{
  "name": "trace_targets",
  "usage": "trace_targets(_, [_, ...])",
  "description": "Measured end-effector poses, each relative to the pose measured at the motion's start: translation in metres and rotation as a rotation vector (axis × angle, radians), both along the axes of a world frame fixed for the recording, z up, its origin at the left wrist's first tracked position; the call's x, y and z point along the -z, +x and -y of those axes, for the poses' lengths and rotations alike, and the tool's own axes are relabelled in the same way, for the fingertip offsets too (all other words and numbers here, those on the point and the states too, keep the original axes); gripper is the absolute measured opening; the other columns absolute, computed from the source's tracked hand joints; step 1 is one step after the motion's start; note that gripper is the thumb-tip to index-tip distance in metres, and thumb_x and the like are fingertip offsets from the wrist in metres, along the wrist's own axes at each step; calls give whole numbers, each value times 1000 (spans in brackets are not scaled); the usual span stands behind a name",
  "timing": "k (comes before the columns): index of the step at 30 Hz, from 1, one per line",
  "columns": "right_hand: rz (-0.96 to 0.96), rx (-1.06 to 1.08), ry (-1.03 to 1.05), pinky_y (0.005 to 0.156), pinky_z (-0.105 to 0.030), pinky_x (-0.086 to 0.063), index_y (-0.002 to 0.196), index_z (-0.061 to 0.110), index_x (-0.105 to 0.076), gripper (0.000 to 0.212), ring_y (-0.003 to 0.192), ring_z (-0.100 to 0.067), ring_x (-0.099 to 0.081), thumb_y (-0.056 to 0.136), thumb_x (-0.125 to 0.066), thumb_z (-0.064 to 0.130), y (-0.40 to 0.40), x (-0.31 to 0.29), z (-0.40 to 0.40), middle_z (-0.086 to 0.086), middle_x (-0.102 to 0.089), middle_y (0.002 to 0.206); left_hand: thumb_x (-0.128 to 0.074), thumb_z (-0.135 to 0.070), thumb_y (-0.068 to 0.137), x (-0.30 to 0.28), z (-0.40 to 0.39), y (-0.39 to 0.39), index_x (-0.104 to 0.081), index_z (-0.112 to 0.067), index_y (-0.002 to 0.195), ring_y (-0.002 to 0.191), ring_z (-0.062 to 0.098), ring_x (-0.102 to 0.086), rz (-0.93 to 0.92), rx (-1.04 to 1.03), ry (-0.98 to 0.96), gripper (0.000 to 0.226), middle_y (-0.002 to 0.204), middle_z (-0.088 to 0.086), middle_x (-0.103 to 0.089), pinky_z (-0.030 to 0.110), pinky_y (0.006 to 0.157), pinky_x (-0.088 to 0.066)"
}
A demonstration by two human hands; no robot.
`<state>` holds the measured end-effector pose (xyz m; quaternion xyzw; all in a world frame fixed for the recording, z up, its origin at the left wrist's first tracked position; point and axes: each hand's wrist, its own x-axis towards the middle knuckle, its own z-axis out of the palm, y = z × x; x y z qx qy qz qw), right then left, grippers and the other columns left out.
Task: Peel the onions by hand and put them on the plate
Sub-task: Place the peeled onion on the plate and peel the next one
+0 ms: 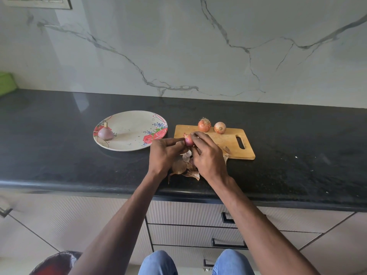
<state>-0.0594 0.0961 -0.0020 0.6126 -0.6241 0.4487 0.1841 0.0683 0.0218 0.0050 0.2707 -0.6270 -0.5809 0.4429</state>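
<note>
A small purple-red onion (188,140) is held between both hands above the left end of the wooden cutting board (230,144). My left hand (164,153) grips it from the left, my right hand (208,153) from the right and above. One peeled purple onion (105,132) lies on the left side of the floral plate (131,118). Two unpeeled golden onions (204,125) (220,127) sit at the board's far edge. Dry onion skins (183,167) lie on the counter below my hands.
The black granite counter (59,151) ends at a marble wall behind. A green object (6,82) sits at the far left. Drawers with dark handles (228,243) are below the counter edge, and a dark red bag (57,262) lies on the floor at left.
</note>
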Motion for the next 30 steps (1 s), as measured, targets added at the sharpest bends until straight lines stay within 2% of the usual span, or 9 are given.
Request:
trace_targets(6, [-5, -2, 11, 91, -30, -55, 114, -4, -69, 37, 107, -29, -66, 77, -74, -9, 2, -1, -2, -16, -68, 117, -68, -4, 92, 0, 0, 1, -79, -7, 99, 82, 21, -77, 71, -76, -114, 13, 86, 8, -79, 32, 78, -60])
trace_targets(8, [20, -10, 7, 93, -29, -54, 114, -4, -68, 38, 107, -28, -66, 77, -74, -9, 2, -1, -2, -16, -68, 117, -69, -6, 92, -1, -2, 1, -79, -5, 99, 82, 21, -77, 69, -84, -120, 12, 87, 9, -78, 35, 79, -62])
trace_targets(12, [51, -32, 13, 90, -33, -57, 116, -3, -67, 36, 109, -25, -64, 81, -73, -5, 1, -1, -1, -13, -67, 118, -73, -12, 90, -5, -3, 1, -80, -19, 90, 84, 22, -77, 36, -68, -69, 10, 84, 7, -79, 43, 83, -62])
trace_targets(17, [35, -26, 11, 91, -33, -57, 115, -4, -68, 35, 108, -25, -65, 81, -73, -6, 0, -1, 0, -14, -67, 117, -72, -11, 91, -3, 0, 2, -80, -9, 95, 85, 25, -77, 41, -50, -71, 9, 86, 9, -79, 45, 86, -61])
trace_targets(21, [13, -23, -4, 94, -25, -52, 114, -4, -68, 35, 107, -25, -65, 79, -73, -8, 1, -2, -1, -14, -68, 116, -70, -7, 91, -3, 0, 3, -80, -16, 88, 81, 21, -76, 46, -60, -82, 14, 81, 8, -78, 38, 80, -61])
trace_targets(26, [0, -21, 5, 94, -27, -54, 114, -3, -68, 35, 107, -25, -65, 80, -73, -8, 2, -2, -1, -14, -68, 117, -72, -10, 88, -3, 0, 2, -80, -20, 83, 79, 23, -76, 37, -62, -67, 13, 80, 10, -78, 40, 80, -60])
trace_targets(28, [2, -15, 5, 94, -23, -50, 114, -3, -68, 35, 107, -25, -65, 79, -74, -7, 3, -2, -2, -14, -68, 117, -73, -19, 83, -4, 0, 2, -81, -17, 85, 82, 26, -76, 22, -49, -52, 9, 82, 10, -78, 42, 83, -61])
trace_targets(30, [3, -12, 1, 95, -18, -46, 113, -3, -68, 35, 107, -24, -64, 79, -74, -8, 3, -3, -2, -14, -68, 116, -74, -18, 83, -3, 0, 1, -81, -10, 91, 85, 28, -76, 27, -43, -56, 13, 84, 11, -78, 46, 85, -61])
